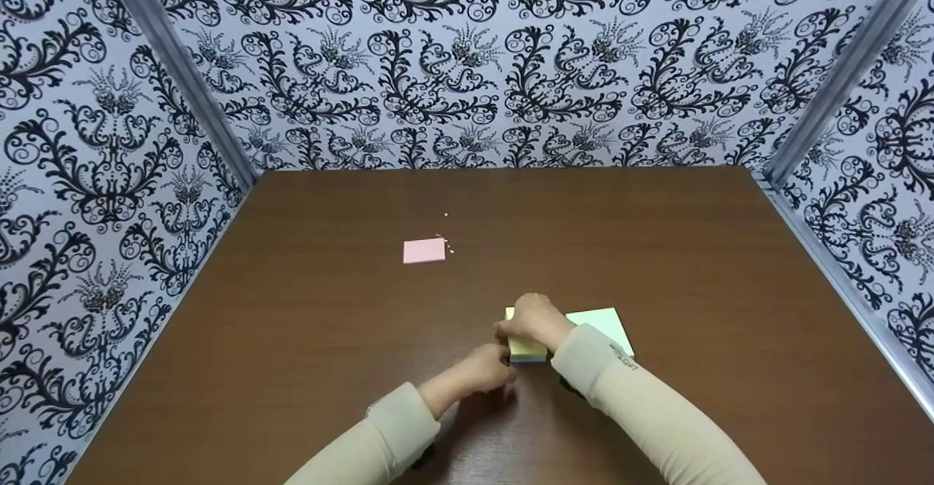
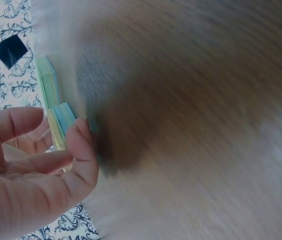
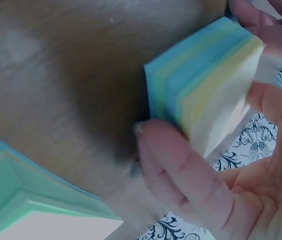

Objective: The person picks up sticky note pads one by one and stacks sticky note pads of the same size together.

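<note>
A small block of sticky notes (image 1: 528, 351), with a yellow top over blue and green layers, sits on the brown table. My right hand (image 1: 538, 319) reaches over it and grips its sides between thumb and fingers. At the block's near left corner is my left hand (image 1: 483, 370), its thumb and bent fingers around that end. The right wrist view shows the layered edge of the block (image 3: 200, 65) plainly. Beside it, partly behind my right wrist, lies a larger pale green pad of notes (image 1: 604, 324), which has blue at its base in the right wrist view.
Farther back on the left lies a pink pad of notes (image 1: 424, 251), with a few tiny white scraps (image 1: 450, 250) next to it. Patterned walls (image 1: 467, 69) enclose the table (image 1: 328, 288) at the back and both sides.
</note>
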The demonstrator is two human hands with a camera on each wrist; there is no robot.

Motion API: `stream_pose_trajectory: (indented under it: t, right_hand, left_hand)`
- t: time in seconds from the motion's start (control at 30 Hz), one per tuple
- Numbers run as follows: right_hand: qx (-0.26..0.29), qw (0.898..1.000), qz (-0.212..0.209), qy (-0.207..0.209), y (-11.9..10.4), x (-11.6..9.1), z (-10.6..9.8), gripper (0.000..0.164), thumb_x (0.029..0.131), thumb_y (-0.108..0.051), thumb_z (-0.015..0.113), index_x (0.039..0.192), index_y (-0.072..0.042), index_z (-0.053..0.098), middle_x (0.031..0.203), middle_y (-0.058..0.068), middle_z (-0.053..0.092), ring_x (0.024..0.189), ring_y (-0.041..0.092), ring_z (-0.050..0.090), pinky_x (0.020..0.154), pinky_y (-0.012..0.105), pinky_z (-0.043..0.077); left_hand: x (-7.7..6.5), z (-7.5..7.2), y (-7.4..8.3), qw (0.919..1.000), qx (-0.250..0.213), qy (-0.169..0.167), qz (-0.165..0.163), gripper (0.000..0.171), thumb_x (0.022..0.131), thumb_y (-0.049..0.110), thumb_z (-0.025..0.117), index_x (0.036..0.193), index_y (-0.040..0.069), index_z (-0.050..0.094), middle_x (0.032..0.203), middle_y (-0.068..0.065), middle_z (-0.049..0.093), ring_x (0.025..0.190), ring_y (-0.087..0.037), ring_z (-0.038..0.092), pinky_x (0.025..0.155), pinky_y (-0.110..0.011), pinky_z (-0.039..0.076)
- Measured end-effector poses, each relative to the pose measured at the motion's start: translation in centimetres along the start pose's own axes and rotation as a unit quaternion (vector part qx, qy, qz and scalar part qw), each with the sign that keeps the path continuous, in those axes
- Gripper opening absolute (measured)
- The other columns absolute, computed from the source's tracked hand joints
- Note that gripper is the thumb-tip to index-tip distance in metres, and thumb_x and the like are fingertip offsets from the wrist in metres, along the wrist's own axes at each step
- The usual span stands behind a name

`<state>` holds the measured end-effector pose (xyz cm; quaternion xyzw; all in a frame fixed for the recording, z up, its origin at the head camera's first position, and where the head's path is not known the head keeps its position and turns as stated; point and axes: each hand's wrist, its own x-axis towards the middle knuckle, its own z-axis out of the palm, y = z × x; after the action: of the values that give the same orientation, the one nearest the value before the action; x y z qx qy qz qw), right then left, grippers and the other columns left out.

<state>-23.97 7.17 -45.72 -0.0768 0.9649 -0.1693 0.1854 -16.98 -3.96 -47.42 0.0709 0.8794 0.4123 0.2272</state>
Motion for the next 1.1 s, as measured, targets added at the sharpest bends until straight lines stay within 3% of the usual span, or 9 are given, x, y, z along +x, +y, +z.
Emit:
stream_pose_trajectory:
  t: [0.17, 0.23, 0.37, 0.43, 0.57, 0.7, 0.8, 0.93, 1.1]
  right_hand:
    - [0.0, 1.0, 0.017, 0.013, -0.5, 0.2, -2.2, 0.065, 0.081, -0.056, 0.057, 0.095, 0.007, 0.062, 0.097, 0.02, 0.061, 0.072, 0.023, 0.055, 0.061, 0.033, 0.044]
    - [-0.003, 1.0, 0.009, 0.028, -0.7, 0.2, -3.3, 0.075, 0.083, -0.058, 0.053, 0.116, 0.009, 0.055, 0.118, 0.026, 0.055, 0.09, 0.031, 0.058, 0.072, 0.04, 0.048]
    - [-0.011, 0.998, -0.058, 0.013, -0.6, 0.4, -4.6, 0.07, 0.089, -0.048, 0.05, 0.129, 0.01, 0.044, 0.132, 0.029, 0.043, 0.118, 0.041, 0.044, 0.095, 0.048, 0.038]
    - [-0.021, 0.994, -0.102, -0.018, -0.3, 0.3, -4.7, 0.066, 0.091, -0.04, 0.052, 0.131, 0.011, 0.039, 0.136, 0.031, 0.037, 0.126, 0.042, 0.034, 0.102, 0.05, 0.03]
    - [-0.044, 0.984, -0.161, -0.056, 0.7, -0.4, -4.5, 0.055, 0.09, -0.027, 0.057, 0.125, 0.014, 0.045, 0.13, 0.032, 0.043, 0.125, 0.043, 0.035, 0.103, 0.05, 0.028]
    - [-0.058, 0.981, -0.183, -0.038, 2.3, -1.6, -4.2, 0.046, 0.089, -0.021, 0.058, 0.117, 0.013, 0.052, 0.121, 0.031, 0.051, 0.12, 0.044, 0.04, 0.1, 0.051, 0.031]
    - [-0.047, 0.978, -0.204, -0.015, 3.6, -2.6, -3.8, 0.042, 0.089, -0.02, 0.059, 0.116, 0.012, 0.054, 0.119, 0.028, 0.053, 0.117, 0.043, 0.044, 0.098, 0.052, 0.033]
    - [-0.021, 0.971, -0.239, 0.002, 5.2, -4.3, -3.5, 0.041, 0.089, -0.018, 0.059, 0.116, 0.011, 0.053, 0.118, 0.026, 0.054, 0.114, 0.041, 0.047, 0.099, 0.057, 0.029]
    - [-0.016, 0.967, -0.254, 0.001, 6.8, -5.6, -3.7, 0.043, 0.089, -0.019, 0.058, 0.119, 0.011, 0.051, 0.121, 0.025, 0.051, 0.116, 0.041, 0.045, 0.102, 0.057, 0.023]
  left_hand:
    - [-0.1, -1.0, -0.5, 0.9999, 0.017, 0.002, 0.003, 0.018, 0.079, 0.003, 0.058, 0.094, -0.006, 0.058, 0.074, -0.005, 0.051, 0.06, -0.017, 0.046, 0.053, -0.03, 0.039]
    - [-0.2, -1.8, -0.7, 0.9984, 0.054, 0.013, 0.008, 0.015, 0.079, 0.005, 0.06, 0.09, -0.005, 0.057, 0.079, -0.008, 0.055, 0.07, -0.021, 0.052, 0.06, -0.034, 0.043]
    - [-0.3, -3.3, -1.7, 0.99, 0.132, 0.048, 0.014, 0.021, 0.078, 0.005, 0.064, 0.095, -0.006, 0.059, 0.099, -0.019, 0.06, 0.101, -0.035, 0.053, 0.082, -0.045, 0.045]
    - [-0.1, -4.1, -2.3, 0.9825, 0.168, 0.079, 0.006, 0.027, 0.077, 0.007, 0.066, 0.099, -0.006, 0.059, 0.113, -0.024, 0.057, 0.114, -0.04, 0.047, 0.091, -0.048, 0.041]
    - [1.2, -6.3, -4.1, 0.9586, 0.24, 0.153, -0.016, 0.037, 0.075, 0.011, 0.069, 0.106, -0.005, 0.058, 0.12, -0.027, 0.049, 0.11, -0.046, 0.047, 0.088, -0.051, 0.043]
    - [3.8, -9.1, -6.1, 0.9246, 0.307, 0.226, -0.007, 0.042, 0.078, 0.014, 0.066, 0.114, -0.004, 0.053, 0.115, -0.024, 0.049, 0.101, -0.042, 0.05, 0.082, -0.05, 0.045]
    - [5.6, -10.6, -7.6, 0.9107, 0.329, 0.249, -0.01, 0.047, 0.084, 0.021, 0.062, 0.124, -0.001, 0.049, 0.125, -0.021, 0.046, 0.111, -0.044, 0.044, 0.089, -0.052, 0.039]
    - [7.2, -11.5, -9.0, 0.9113, 0.345, 0.224, -0.016, 0.058, 0.09, 0.039, 0.053, 0.136, 0.005, 0.04, 0.142, -0.016, 0.035, 0.129, -0.048, 0.024, 0.103, -0.056, 0.023]
    - [8.2, -11.9, -9.2, 0.9262, 0.322, 0.19, -0.045, 0.072, 0.09, 0.054, 0.042, 0.143, 0.008, 0.029, 0.15, -0.011, 0.023, 0.134, -0.05, 0.008, 0.106, -0.058, 0.009]
